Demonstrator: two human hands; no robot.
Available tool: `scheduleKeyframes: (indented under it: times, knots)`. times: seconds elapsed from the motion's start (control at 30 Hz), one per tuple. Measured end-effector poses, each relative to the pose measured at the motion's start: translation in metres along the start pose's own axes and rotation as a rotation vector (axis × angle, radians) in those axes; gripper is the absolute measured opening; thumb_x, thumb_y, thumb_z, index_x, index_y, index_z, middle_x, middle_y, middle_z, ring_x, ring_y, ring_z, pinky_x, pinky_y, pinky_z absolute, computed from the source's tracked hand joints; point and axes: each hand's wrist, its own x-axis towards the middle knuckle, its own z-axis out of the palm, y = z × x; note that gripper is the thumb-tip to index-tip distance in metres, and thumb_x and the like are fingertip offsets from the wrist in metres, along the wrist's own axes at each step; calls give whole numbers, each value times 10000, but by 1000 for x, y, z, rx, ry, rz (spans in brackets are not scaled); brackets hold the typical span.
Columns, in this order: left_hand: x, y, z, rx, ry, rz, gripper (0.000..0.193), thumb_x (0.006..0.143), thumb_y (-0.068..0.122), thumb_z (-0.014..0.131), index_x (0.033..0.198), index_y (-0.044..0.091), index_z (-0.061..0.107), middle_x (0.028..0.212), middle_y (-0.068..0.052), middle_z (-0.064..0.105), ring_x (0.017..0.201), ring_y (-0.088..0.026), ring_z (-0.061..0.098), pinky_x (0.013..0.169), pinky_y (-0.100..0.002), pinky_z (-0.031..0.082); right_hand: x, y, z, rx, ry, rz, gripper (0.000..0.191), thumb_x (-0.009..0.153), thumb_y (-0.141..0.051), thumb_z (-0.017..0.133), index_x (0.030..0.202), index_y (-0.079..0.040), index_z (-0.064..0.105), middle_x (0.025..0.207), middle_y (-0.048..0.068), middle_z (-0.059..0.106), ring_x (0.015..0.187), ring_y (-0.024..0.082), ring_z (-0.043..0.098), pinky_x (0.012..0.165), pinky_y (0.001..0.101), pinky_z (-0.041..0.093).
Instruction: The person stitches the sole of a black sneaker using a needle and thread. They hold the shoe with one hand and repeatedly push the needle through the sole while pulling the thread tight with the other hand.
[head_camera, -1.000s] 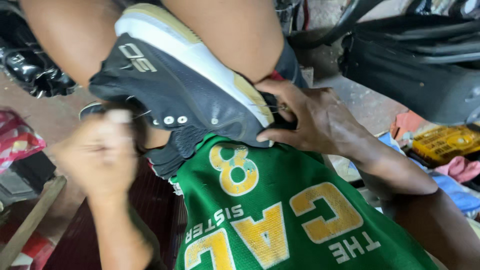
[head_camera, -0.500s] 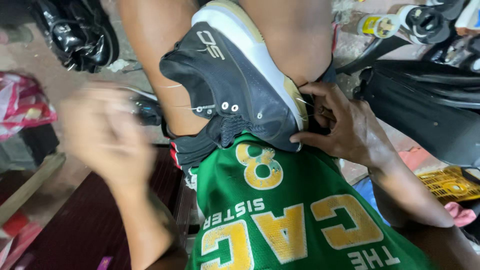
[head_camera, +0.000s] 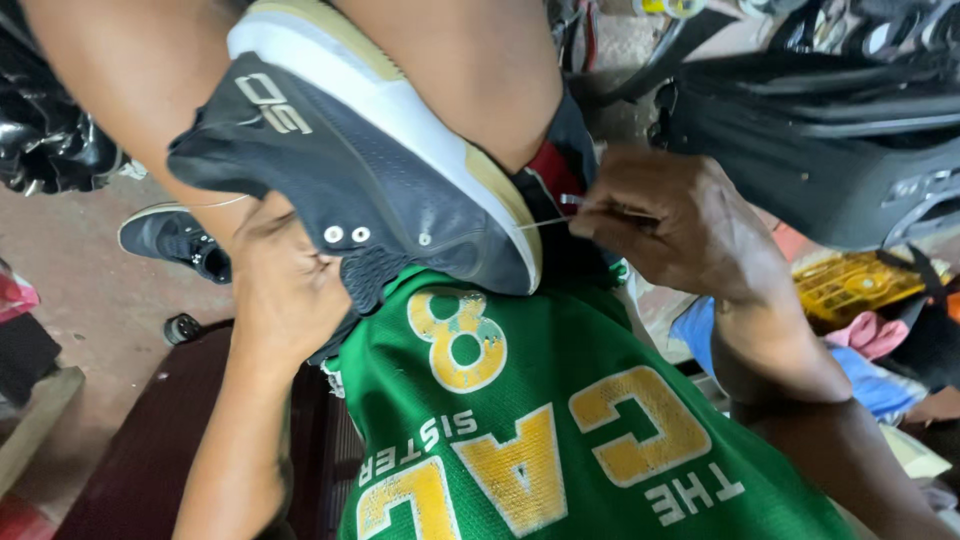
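Observation:
A dark navy sneaker (head_camera: 370, 170) with a white and tan sole lies on its side between my bare knees, resting on my green jersey (head_camera: 540, 440). My left hand (head_camera: 285, 285) grips the shoe's tongue and collar from below. Just past the toe end, my right hand (head_camera: 680, 225) pinches a thin needle or awl (head_camera: 585, 203), and a pale thread (head_camera: 545, 222) runs from it to the edge of the sole. Part of the shoe's opening is hidden by my left hand.
A second dark sneaker (head_camera: 175, 240) lies on the reddish floor at left, near a small dark round cap (head_camera: 182, 328). A black bag or case (head_camera: 830, 140) fills the upper right. A yellow crate (head_camera: 850, 285) and coloured cloths (head_camera: 880, 350) sit at right.
My left hand, which was off to the left and blurred, has come in under the shoe and taken hold of it. My right hand has drawn away from the sole with thread taut.

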Motion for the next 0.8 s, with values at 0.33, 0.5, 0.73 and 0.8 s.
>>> scheduleKeyframes:
  times: [0.33,0.5,0.73,0.8]
  knots:
    - [5,-2,9,-281,-139,-284,193,903,-44,563,1058,10,664,1026,-171,709,959,-331,663,881,-365,526,16,4,39,1296,228,-32,217,1112,-258,564,976,-91,538,922,113,649,579,87,519,632,241,492]
    - [19,-4,13,94,-354,-137,288,867,100,684,1140,14,710,1164,-247,698,1094,-493,617,942,-519,481,19,4,47,1293,167,-38,181,1132,-182,586,991,-87,523,768,37,593,582,75,486,597,229,454]
    - [39,-2,9,18,-315,-102,365,799,206,735,1125,42,719,1148,-227,710,1089,-437,648,924,-497,499,43,-32,22,507,61,-131,175,1004,-115,664,881,-23,581,766,84,585,662,173,593,609,321,462]
    - [43,0,7,-10,-310,-124,343,806,219,736,1105,52,728,1122,-211,722,1066,-418,667,897,-487,511,59,-44,20,395,58,-92,196,977,-139,688,844,-29,596,719,91,612,618,193,630,569,343,473]
